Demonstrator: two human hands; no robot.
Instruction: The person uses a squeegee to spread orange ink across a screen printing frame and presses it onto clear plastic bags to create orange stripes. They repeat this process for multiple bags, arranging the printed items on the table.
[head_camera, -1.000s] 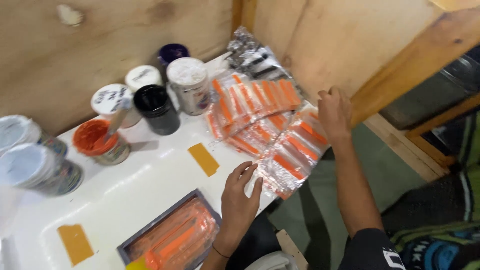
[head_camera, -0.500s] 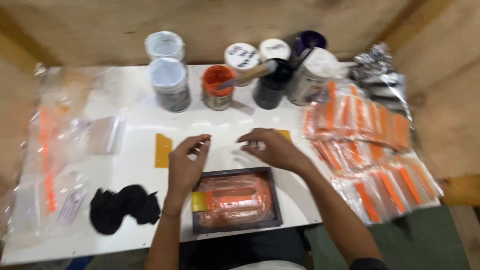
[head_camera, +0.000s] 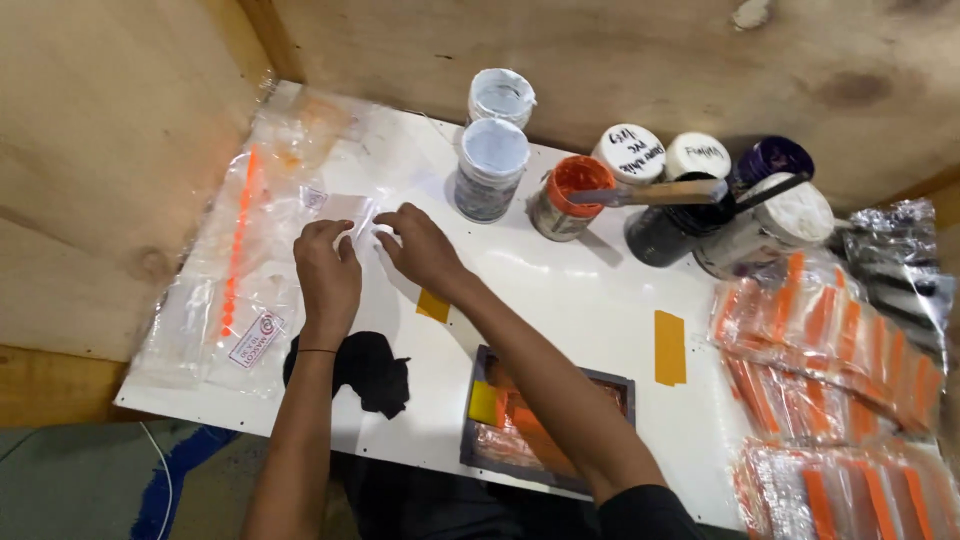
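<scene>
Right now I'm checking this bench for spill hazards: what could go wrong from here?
The right forearm crosses the inked screen frame and may pick up orange ink. The scraper resting across the open orange pot could tip it. The left hand and right hand might smudge the clear bags.

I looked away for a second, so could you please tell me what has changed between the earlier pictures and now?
Both hands moved from the middle of the white table to its left side. The left hand and right hand now pinch a small clear plastic bag at the stack of clear bags. The paint jars, black cloth, framed screen and orange packets stayed put.
</scene>
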